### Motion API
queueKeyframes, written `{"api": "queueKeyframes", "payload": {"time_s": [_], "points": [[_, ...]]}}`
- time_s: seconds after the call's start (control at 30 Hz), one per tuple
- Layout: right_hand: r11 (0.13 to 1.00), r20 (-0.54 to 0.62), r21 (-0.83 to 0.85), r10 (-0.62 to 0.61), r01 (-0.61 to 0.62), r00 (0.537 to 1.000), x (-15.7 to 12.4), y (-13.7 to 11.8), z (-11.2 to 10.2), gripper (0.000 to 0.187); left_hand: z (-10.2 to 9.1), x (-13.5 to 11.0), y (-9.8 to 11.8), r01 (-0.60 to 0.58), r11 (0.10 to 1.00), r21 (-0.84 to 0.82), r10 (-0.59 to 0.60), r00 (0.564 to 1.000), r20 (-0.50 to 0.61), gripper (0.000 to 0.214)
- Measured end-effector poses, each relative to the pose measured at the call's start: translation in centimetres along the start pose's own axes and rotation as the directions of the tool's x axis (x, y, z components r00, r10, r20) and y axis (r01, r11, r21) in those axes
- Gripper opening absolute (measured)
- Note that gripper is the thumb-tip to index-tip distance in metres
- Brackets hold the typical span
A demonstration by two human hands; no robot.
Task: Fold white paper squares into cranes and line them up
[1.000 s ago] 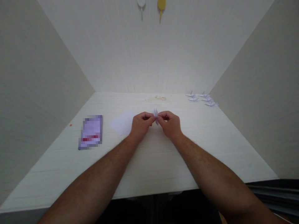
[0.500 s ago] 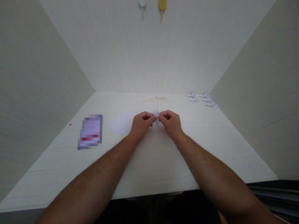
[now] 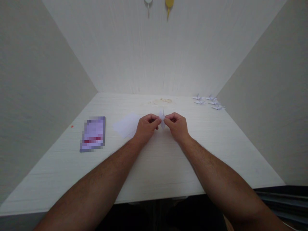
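A small folded piece of white paper [image 3: 162, 119] stands upright between my two hands above the table. My left hand [image 3: 148, 126] pinches its left side between thumb and fingers. On the other side, my right hand [image 3: 177, 125] pinches its right side the same way. The fingertips cover part of the folds. Flat white paper sheets [image 3: 127, 125] lie on the table just left of my left hand, partly hidden behind it. Several folded paper cranes [image 3: 213, 102] rest in the far right corner.
The white table [image 3: 158, 170] is closed in by a back wall [image 3: 154, 57] and two side walls. A blurred-out purple flat object [image 3: 93, 133] lies at left, near a tiny red bit [image 3: 72, 126]. Brownish marks [image 3: 166, 100] show at the back. Two hooks, one yellow [image 3: 169, 4], hang above.
The folded paper has turned slightly between my fingertips, showing more of its left face. My hands stay almost in place; the whole view has shifted a little.
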State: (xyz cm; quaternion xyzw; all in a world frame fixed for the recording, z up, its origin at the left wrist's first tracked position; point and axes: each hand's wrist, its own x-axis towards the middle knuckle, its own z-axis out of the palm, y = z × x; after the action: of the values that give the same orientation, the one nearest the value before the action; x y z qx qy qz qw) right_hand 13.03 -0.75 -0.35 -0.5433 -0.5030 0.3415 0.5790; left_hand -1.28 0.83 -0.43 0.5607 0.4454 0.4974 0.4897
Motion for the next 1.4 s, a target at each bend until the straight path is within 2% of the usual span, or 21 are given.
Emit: {"api": "queueKeyframes", "payload": {"time_s": [0.33,0.57,0.83,1.13,1.27,1.4], "points": [[1.0,-0.013,0.011,-0.014,0.014,1.0,0.08,0.09,0.03,0.01,0.25,0.2,-0.32,-0.006,0.997,-0.071,0.009,0.999,0.051,0.02],[1.0,-0.005,0.004,-0.004,0.004,1.0,0.12,0.38,0.01,0.012,0.31,0.03,-0.11,0.009,0.999,-0.051,-0.004,0.996,0.09,0.019],[0.999,0.009,-0.041,-0.012,0.012,1.0,-0.03,0.03,-0.05,0.012,0.23,-0.04,0.33,-0.017,1.0,0.015,0.015,0.997,0.077,0.017],[1.0,-0.021,-0.015,-0.016,0.016,1.0,0.08,0.45,0.15,0.011,0.28,0.05,-0.34,-0.066,0.998,-0.013,0.067,0.995,0.069,0.018],[0.999,-0.015,0.043,-0.008,0.009,1.0,0.09,0.49,0.34,0.014,0.35,0.09,-0.19,-0.049,0.997,-0.055,0.052,0.998,0.04,0.022],[0.987,0.01,0.159,0.005,-0.007,1.0,0.18,0.61,0.53,0.025,0.44,0.05,0.09,-0.008,0.999,-0.043,0.009,1.0,0.03,0.024]]}}
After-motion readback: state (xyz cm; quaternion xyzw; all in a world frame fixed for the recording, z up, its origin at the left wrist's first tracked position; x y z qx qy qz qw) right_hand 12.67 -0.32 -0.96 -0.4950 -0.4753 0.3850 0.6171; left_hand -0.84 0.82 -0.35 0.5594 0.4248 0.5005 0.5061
